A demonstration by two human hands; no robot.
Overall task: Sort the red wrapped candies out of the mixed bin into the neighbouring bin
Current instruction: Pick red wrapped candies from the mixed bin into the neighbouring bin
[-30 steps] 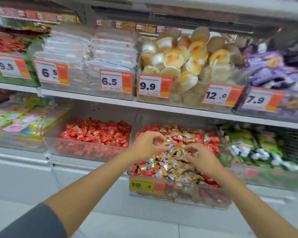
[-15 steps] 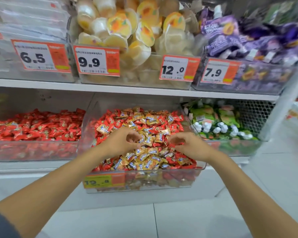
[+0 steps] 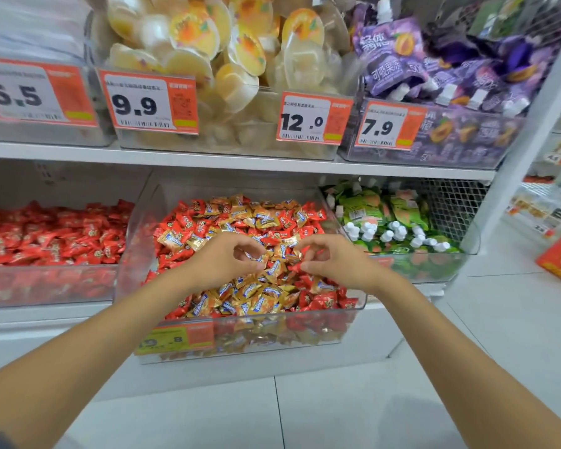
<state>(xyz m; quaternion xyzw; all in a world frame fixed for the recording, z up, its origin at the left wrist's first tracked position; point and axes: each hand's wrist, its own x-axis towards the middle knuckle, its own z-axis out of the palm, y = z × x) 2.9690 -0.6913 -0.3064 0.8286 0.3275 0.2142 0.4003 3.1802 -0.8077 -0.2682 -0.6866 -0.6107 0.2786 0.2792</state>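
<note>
Under hands: mixed bin (image 3: 133, 247), many red candies (image 3: 318, 301) among gold ones (image 3: 256, 299); sorting mostly left. Left hand (image 3: 221, 260), right hand (image 3: 337, 264) curled into pile; grasp cannot tell. Neighbouring bin (image 3: 46, 286) beyond left hand.

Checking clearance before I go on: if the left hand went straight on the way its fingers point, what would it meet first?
Probably the gold-wrapped candies heaped in the mixed bin right at the fingertips of the left hand; the right hand lies just beyond. Depth is unclear.

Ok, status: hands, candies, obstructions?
Left hand, right hand: fingers curled over clear plastic mixed bin, grip unclear. Red wrapped candies mixed among gold ones. Nothing blocking.
</note>
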